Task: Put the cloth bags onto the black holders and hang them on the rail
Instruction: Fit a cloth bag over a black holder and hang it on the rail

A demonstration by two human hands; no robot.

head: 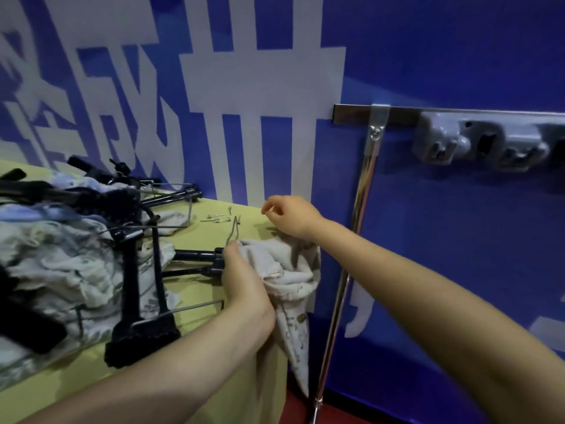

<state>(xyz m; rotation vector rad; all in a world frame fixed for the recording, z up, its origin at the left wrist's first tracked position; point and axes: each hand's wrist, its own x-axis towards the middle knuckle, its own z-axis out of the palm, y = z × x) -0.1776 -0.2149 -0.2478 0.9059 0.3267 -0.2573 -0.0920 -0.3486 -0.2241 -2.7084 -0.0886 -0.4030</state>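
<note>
A cream cloth bag [289,270] lies bunched at the right edge of the yellow-green table [198,304], its end hanging over the side. My left hand [244,283] presses on the bag where it meets a black holder [198,261] with a wire hook [234,229]. My right hand [290,214] hovers just beyond the bag, fingers curled, with nothing visible in them. The metal rail [354,113] is fixed on the blue wall to the upper right.
A heap of cloth bags [61,264] and black holders [140,301] fills the table's left side. Small metal pins [218,218] lie near the far edge. A chrome pole [354,240] slants down from the rail. Grey clamps [489,142] sit on the rail.
</note>
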